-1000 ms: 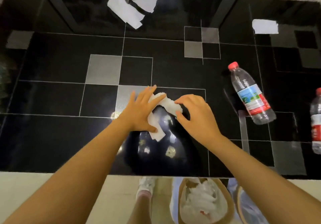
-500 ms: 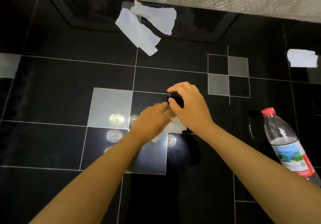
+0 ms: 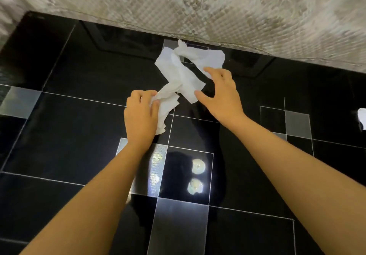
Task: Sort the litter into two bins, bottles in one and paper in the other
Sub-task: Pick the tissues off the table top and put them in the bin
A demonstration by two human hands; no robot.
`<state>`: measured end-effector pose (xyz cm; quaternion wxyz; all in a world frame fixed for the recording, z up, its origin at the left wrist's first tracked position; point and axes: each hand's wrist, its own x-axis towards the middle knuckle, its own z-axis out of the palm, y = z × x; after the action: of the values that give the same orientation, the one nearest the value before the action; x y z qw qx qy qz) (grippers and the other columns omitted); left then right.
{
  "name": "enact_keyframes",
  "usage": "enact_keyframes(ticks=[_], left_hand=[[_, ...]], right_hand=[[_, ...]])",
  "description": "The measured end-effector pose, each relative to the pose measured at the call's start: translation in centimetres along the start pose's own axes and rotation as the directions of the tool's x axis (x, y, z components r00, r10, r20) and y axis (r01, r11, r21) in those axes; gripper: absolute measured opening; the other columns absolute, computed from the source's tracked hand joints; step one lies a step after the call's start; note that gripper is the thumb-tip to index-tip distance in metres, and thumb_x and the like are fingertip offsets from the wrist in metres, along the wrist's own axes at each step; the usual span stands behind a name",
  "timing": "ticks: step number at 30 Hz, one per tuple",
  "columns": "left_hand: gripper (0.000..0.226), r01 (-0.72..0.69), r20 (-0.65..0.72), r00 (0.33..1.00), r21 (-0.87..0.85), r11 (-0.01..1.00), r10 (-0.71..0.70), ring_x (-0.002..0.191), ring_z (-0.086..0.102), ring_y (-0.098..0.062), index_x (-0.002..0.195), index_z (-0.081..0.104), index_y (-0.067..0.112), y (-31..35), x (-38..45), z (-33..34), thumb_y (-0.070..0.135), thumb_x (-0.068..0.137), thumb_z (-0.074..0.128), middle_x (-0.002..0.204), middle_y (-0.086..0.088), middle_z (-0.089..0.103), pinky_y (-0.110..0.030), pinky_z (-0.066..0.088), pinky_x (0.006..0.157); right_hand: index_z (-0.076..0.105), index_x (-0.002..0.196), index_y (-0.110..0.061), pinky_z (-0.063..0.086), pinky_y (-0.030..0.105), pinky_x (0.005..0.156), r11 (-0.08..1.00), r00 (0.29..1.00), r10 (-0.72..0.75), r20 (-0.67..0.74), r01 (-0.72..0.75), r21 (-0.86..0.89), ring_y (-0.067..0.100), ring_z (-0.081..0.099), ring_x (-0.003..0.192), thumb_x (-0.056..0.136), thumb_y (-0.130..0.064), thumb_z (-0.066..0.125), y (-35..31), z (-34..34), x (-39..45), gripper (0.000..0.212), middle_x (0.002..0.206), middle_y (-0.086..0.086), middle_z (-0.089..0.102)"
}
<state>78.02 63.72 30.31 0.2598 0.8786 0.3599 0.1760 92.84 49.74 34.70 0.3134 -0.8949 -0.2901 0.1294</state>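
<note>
Head view, step in hand: you are gathering paper off the dark tiled floor [image 3: 59, 128]; this looks like the pick-up of the far pieces before any trip to a bin.
Left hand [image 3: 141, 114]: curled closed around a crumpled strip of tissue [image 3: 166, 106], which hangs from your fist down toward the near side.
Right hand [image 3: 219, 94]: spread open, thumb and fingers apart, poised over the near end of the long tissue piece [image 3: 178, 72] (whether the fingertips already touch it I cannot tell).
Where the paper lies: the long piece runs from far-left to near-right in the middle of the scene; a second piece [image 3: 204, 56] lies just behind it, against the pale patterned wall [image 3: 257, 7], and the two overlap at their far ends.
How to do it well: bring thumb and fingers together on the edge nearest you, pinch low against the tile, and draw both sheets toward you in one sweep so that neither is left behind. Tissue is limp and will likely trail, so bunch it as you lift. Keep your left fist shut so that the held strip does not slip out.
Count, paper: three pieces central, plus one white scrap [image 3: 362, 118] cut by the right edge, so four.
Count, bottles: none in view.
Count, bins: none in view.
Count, hands: two.
</note>
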Motion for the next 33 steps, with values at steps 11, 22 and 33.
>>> enact_keyframes(ticks=[11, 22, 33], left_hand=[[0.021, 0.006, -0.065, 0.998, 0.244, 0.97, 0.01, 0.097, 0.046, -0.027, 0.114, 0.056, 0.016, -2.6, 0.3, 1.5, 0.026, 0.099, 0.046, 0.115, -0.01, 0.049, -0.035, 0.03, 0.073], [0.025, -0.001, -0.032, 0.999, 0.31, 0.951, 0.012, 0.099, 0.043, -0.033, 0.116, 0.053, 0.014, -2.3, 1.0, 1.7, 0.032, 0.1, 0.043, 0.117, -0.013, 0.046, -0.042, 0.032, 0.071], [0.033, -0.002, -0.025, 1.0, 0.328, 0.945, 0.011, 0.096, 0.045, -0.046, 0.113, 0.051, 0.0, 0.4, 0.7, 2.4, 0.03, 0.1, 0.043, 0.113, -0.028, 0.047, -0.056, 0.039, 0.074]], right_hand=[[0.0, 0.143, -0.055, 0.0, 0.073, 0.104, 0.97, 0.957, 0.21, 0.202, -0.178, -0.165, 0.032, -0.01, 0.145, 0.065, -0.06, 0.073, -2.4, 3.4, 8.9, 0.106, 0.159, 0.007, -0.009], [0.052, 0.126, -0.021, 0.043, 0.04, 0.077, 0.903, 0.991, -0.048, 0.125, 0.096, -0.419, 0.029, 0.044, 0.11, 0.088, -0.026, 0.054, -0.5, 3.4, 7.4, 0.039, 0.123, 0.008, 0.045], [0.062, 0.084, -0.015, 0.029, 0.025, 0.05, 0.978, 0.996, 0.012, -0.089, -0.031, -0.208, 0.015, 0.044, 0.068, 0.082, -0.01, 0.05, 7.8, -5.9, 1.0, 0.013, 0.081, -0.005, 0.04]])
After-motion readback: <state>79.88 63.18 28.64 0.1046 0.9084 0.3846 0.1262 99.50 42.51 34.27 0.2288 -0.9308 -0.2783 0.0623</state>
